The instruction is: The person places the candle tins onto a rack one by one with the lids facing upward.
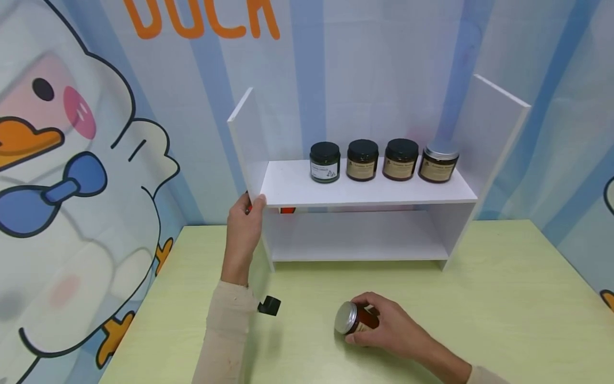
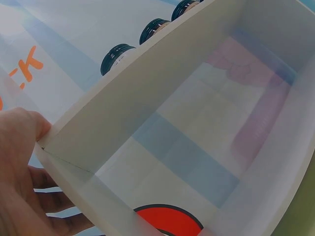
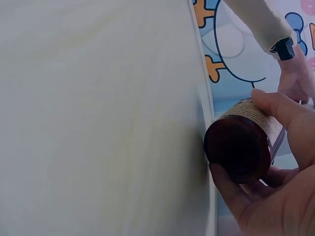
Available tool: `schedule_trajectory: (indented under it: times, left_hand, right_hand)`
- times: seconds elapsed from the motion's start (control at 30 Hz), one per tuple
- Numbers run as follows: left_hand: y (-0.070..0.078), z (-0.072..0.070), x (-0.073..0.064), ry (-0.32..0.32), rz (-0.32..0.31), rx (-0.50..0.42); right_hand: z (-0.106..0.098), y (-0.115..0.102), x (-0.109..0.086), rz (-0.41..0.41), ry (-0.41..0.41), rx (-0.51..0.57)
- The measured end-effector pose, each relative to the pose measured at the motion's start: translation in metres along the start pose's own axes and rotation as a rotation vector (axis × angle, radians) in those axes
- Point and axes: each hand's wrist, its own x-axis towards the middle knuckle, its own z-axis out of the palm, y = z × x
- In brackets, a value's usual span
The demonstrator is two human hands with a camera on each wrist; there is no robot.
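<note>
My left hand (image 1: 243, 226) grips the left side of the white two-tier shelf (image 1: 369, 197). The left wrist view shows the thumb of that hand (image 2: 19, 172) on the front edge and the fingers along the outer side. My right hand (image 1: 390, 325) holds an amber glass jar (image 1: 366, 319) with a silver lid, tilted with its lid toward the left, low over the table in front of the shelf. In the right wrist view, thumb and fingers are curled round the jar (image 3: 241, 142), its dark base facing the camera.
On the upper tier stand a white-labelled jar (image 1: 325, 162), two tan-labelled jars with black lids (image 1: 362, 160) (image 1: 401, 159) and a silver-lidded jar (image 1: 438, 162). The shelf stands on a pale yellow-green table (image 1: 523, 298). Behind hangs a striped duck backdrop (image 1: 384, 64).
</note>
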Motion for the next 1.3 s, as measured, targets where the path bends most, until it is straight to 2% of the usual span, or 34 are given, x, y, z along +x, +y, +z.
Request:
schedule_trajectory:
  times: [0.2, 0.63, 1.07, 1.3]
  left_hand:
    - [-0.0006, -0.0004, 0.0000, -0.004, -0.008, -0.005]
    - [-0.0028, -0.0003, 0.0003, -0.009, 0.002, -0.012]
    - [-0.0017, -0.0006, 0.0006, -0.007, 0.000, -0.004]
    - [-0.0014, -0.0001, 0.0010, -0.001, -0.004, 0.008]
  right_hand:
    - [0.0006, 0.0027, 0.0005, 0.030, 0.010, 0.056]
    - [0.0007, 0.0035, 0.0006, 0.020, -0.003, 0.119]
    - [0.0034, 0.0063, -0.0015, -0.064, -0.036, 0.144]
    - [0.0040, 0.0074, -0.0020, -0.070, -0.052, 0.146]
